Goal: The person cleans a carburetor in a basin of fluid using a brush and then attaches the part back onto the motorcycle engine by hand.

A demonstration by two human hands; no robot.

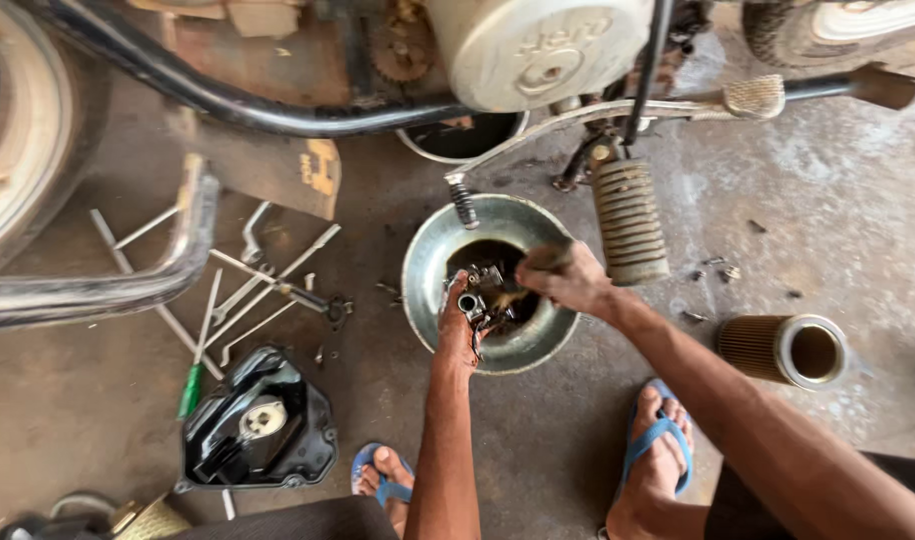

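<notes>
My left hand [456, 325] grips a small metal carburettor [485, 290] over a round metal bowl [430, 262] that holds dark liquid. My right hand [570, 280] is closed around a brush, blurred, whose bristles touch the carburettor. Both hands meet above the bowl's middle. The bowl stands on the concrete floor just below a motorcycle's engine case [538, 45] and ribbed footpeg [628, 222].
Several long spanners and rods [258, 285] and a green-handled screwdriver [191, 388] lie at the left. A black plastic cover [263, 420] lies near my left foot [383, 475]. A cylindrical air filter [786, 350] lies at the right. An exhaust pipe [98, 285] runs along the left.
</notes>
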